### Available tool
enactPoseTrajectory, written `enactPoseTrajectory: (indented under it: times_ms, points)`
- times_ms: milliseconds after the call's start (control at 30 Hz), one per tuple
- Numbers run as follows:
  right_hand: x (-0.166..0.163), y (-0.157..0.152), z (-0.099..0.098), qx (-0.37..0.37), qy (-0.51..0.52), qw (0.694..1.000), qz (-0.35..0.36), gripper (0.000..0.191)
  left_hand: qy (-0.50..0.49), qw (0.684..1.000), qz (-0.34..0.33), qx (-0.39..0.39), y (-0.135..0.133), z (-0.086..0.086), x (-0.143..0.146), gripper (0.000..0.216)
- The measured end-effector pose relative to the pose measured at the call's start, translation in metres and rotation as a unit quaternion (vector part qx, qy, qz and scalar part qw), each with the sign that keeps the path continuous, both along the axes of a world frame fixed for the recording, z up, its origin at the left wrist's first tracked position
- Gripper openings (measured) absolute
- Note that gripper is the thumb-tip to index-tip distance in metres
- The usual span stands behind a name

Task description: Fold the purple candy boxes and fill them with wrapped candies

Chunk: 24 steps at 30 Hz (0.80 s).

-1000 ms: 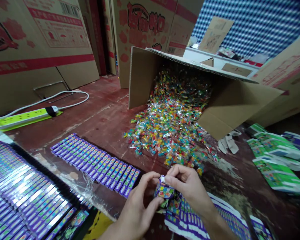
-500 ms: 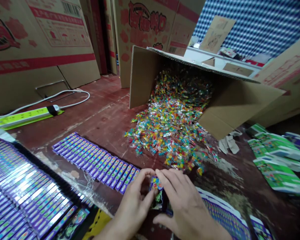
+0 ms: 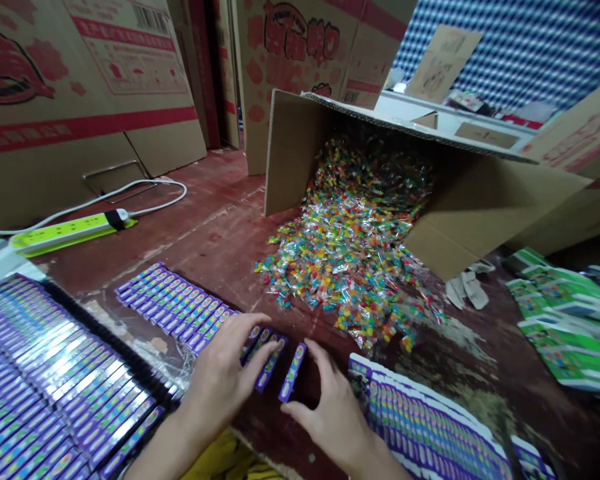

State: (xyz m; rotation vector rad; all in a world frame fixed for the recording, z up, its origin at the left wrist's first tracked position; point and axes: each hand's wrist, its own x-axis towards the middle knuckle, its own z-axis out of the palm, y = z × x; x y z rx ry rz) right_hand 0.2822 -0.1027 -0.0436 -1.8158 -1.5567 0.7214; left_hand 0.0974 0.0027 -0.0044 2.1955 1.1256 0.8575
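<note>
A row of small purple boxes [image 3: 180,305] lies on the dark red floor, running down to the right. My left hand [image 3: 225,379] rests flat across the row's near end, fingers stretched over the boxes. My right hand [image 3: 330,417] presses the newest purple box [image 3: 293,372] against the end of the row with its thumb and fingers. A fan of flat purple box blanks [image 3: 430,433] lies just right of my right hand. Beyond, a tipped cardboard box [image 3: 460,200] spills a heap of wrapped colourful candies [image 3: 350,260].
Many purple boxes fill a tray [image 3: 40,380] at the lower left. A green power strip [image 3: 70,232] with a white cable lies at the left. Large printed cartons [image 3: 80,87] stand behind. Green packets [image 3: 560,313] are piled at the right.
Both hands held one small purple box above the blanks. They have moved left and down and set it at the end of the row.
</note>
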Motion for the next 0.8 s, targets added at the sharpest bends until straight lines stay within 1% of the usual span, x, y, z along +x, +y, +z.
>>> enactPoseTrajectory:
  times_ms: [33,100,167,200,267,333,367,400,433,467,500,567,633,700,800]
  points:
    - [-0.005,0.002,-0.005,0.005,-0.002,1.000,0.005,0.092,0.027,0.999,-0.026,0.028,-0.002,-0.004,0.001,0.032]
    - [-0.014,0.008,-0.011,0.022,-0.010,0.999,0.021,0.097,0.077,0.993,-0.066,0.059,-0.008,-0.011,0.005,0.053]
    - [-0.023,0.013,-0.014,0.042,-0.026,0.998,0.032,0.099,0.120,0.987,-0.082,0.069,-0.014,-0.018,0.012,0.074]
    - [-0.027,0.015,-0.013,0.049,-0.038,0.998,0.033,0.100,0.140,0.984,-0.082,0.071,-0.015,-0.021,0.015,0.079]
    - [-0.028,0.018,-0.010,0.051,-0.062,0.996,0.036,0.103,0.172,0.979,-0.070,0.078,-0.016,-0.027,0.019,0.081]
    - [-0.019,0.017,-0.003,0.041,-0.082,0.995,0.046,0.101,0.189,0.977,-0.056,0.084,-0.015,-0.031,0.021,0.079]
    - [-0.010,0.015,0.002,0.038,-0.093,0.994,0.048,0.093,0.193,0.976,-0.053,0.086,-0.015,-0.032,0.021,0.079]
    - [0.002,0.013,0.008,0.035,-0.105,0.993,0.047,0.081,0.192,0.976,-0.053,0.087,-0.016,-0.032,0.022,0.078]
    - [0.017,0.010,0.013,0.034,-0.123,0.991,0.035,0.062,0.188,0.977,-0.055,0.087,-0.017,-0.032,0.023,0.078]
    - [0.033,0.006,0.017,0.039,-0.149,0.988,0.015,0.038,0.180,0.978,-0.059,0.087,-0.020,-0.031,0.025,0.079]
    - [0.049,0.002,0.021,0.036,-0.179,0.983,-0.002,0.023,0.169,0.979,-0.068,0.086,-0.025,-0.029,0.028,0.082]
    - [0.076,-0.005,0.023,0.029,-0.240,0.970,-0.032,0.018,0.143,0.981,-0.107,0.077,-0.038,-0.028,0.038,0.091]
    - [0.093,-0.010,0.019,0.023,-0.278,0.960,-0.030,0.016,0.120,0.976,-0.173,0.058,-0.052,-0.031,0.052,0.102]
    - [0.098,-0.014,0.012,0.024,-0.287,0.957,-0.014,0.015,0.112,0.967,-0.227,0.033,-0.065,-0.038,0.068,0.114]
    - [0.095,-0.015,0.008,0.038,-0.266,0.963,-0.011,0.016,0.128,0.963,-0.236,0.000,-0.076,-0.050,0.086,0.121]
